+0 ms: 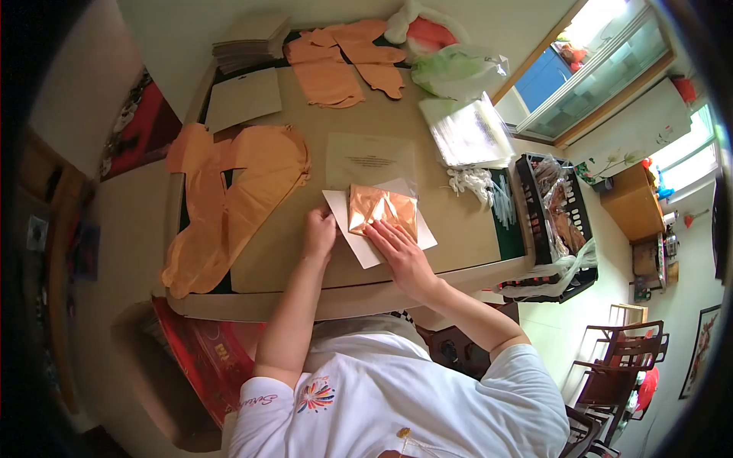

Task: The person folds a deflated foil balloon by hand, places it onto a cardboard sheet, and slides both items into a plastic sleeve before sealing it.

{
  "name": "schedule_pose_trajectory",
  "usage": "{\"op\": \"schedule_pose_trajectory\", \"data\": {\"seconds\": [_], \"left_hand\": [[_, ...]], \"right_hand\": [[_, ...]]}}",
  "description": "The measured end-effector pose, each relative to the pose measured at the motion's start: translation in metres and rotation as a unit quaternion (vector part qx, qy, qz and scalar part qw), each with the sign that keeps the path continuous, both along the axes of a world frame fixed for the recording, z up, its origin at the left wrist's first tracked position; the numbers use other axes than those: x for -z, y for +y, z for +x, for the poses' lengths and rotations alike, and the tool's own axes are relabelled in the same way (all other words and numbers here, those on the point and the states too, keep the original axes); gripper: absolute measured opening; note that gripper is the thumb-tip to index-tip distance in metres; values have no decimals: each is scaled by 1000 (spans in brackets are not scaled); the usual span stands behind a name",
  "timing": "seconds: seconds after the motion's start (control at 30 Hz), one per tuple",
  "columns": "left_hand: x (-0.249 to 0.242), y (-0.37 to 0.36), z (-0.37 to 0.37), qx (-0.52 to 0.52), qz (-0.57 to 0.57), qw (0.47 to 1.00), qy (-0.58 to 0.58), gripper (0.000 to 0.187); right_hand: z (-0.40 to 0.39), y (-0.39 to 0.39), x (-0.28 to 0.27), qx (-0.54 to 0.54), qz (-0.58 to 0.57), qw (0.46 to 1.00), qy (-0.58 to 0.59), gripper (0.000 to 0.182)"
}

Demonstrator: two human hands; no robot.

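A folded shiny rose-gold foil piece (369,204) lies on a white card (424,235) at the near part of the table. My right hand (398,250) rests on the foil with its fingers stretched out flat. At the card's left edge, my left hand (319,233) has its fingers curled closed on the card; its fingertips are partly hidden. Just beyond the card lies a clear plastic bag (370,159) with small printed text, its near end against the card.
Orange foil shapes (267,164) lie left, with more foil shapes (328,72) at the back. Grey card sheets (244,99) are stacked back left. To the right are clear bags (472,133), white string (472,183), thin straws (504,200) and a black crate (534,202).
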State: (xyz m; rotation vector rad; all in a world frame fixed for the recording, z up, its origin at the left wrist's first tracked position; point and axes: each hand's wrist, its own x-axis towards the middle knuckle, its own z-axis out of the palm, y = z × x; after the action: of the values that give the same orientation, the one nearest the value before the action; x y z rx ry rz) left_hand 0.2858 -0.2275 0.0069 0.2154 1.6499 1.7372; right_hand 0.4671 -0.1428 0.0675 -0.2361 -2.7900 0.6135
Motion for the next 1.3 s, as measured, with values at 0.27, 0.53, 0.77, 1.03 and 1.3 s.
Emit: {"op": "schedule_pose_trajectory", "data": {"seconds": [0.27, 0.53, 0.77, 1.03, 1.3], "left_hand": [[-7, -3, 4, -23, -32, 999, 21, 22], [23, -1, -18, -26, 23, 996, 86, 22], [16, -4, -19, -24, 26, 998, 53, 16], [-2, -1, -10, -39, 21, 998, 35, 13], [-17, -10, -10, 1, -118, 962, 246, 10]], "right_hand": [[-4, 0, 10, 17, 22, 1000, -10, 65], [2, 2, 1, 31, 67, 996, -42, 63], [6, 1, -7, -16, 109, 993, 42, 54], [5, -4, -2, -16, 87, 996, 13, 54], [6, 1, 11, -4, 86, 996, 12, 55]]}}
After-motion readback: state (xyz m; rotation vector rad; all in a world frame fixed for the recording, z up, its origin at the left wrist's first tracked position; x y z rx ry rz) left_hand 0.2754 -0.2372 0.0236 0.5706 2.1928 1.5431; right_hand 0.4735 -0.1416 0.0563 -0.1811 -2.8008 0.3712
